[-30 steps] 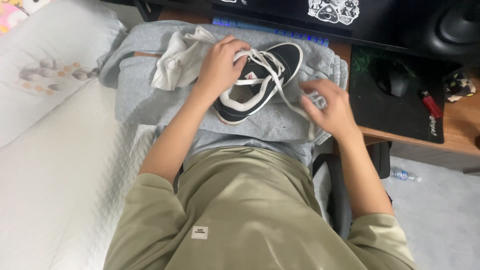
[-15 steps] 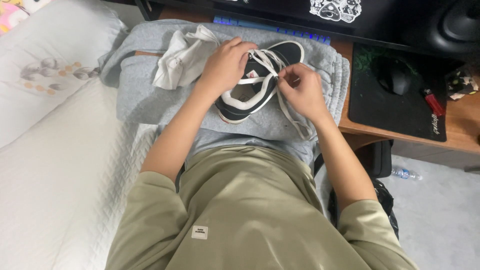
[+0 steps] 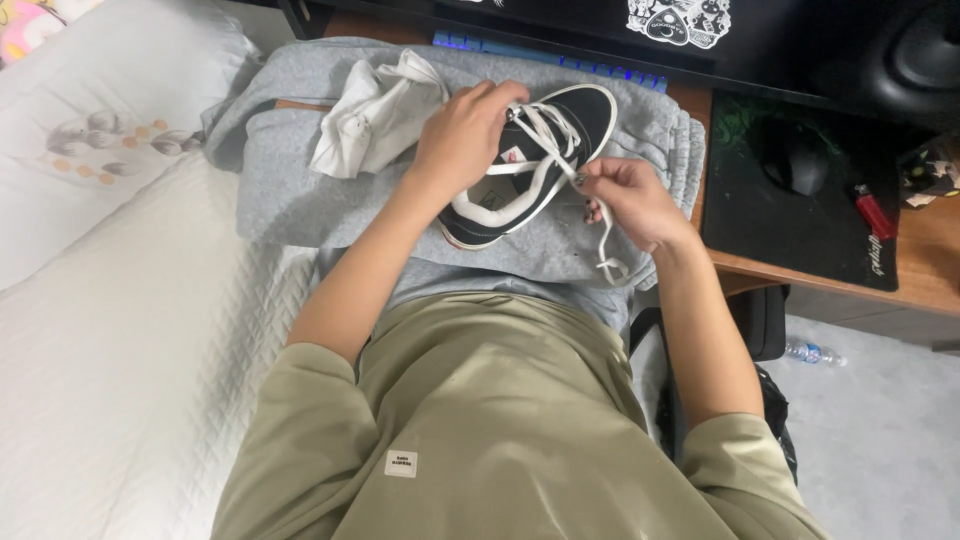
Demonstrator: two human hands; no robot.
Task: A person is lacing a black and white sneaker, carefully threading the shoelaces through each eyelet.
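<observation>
Two hands at work: I read both on one black sneaker (image 3: 535, 160) with white laces, lying on a grey garment (image 3: 300, 190) across the lap.
Step in hand: I judge this as lacing work on the sneaker; the lace (image 3: 603, 225) is being drawn out to the side.
Left hand (image 3: 462, 135): I see it curled over the sneaker's collar and tongue, fingers closed down on the upper, pinning the shoe in place.
Right hand (image 3: 628, 200): I see the fingertips pinched shut on the lace just beside the sneaker's outer edge; the free end hangs below the hand.
Sneaker position: between the two hands, toe pointing away towards the table (image 3: 930, 270), heel nearest the body, sole down on the grey garment.
Next move, my judgement: the lace needs steady tension from the right hand while the left hand holds the upper firm; a slack pinch would let the lace slip.
Nearby: a white cloth (image 3: 375, 115) lies just left of the left hand, touching the grey garment; a white bed (image 3: 110, 330) lies to the left.
Table items: a black mouse (image 3: 795, 160) on a dark mat (image 3: 800, 225), well apart from the hands.
</observation>
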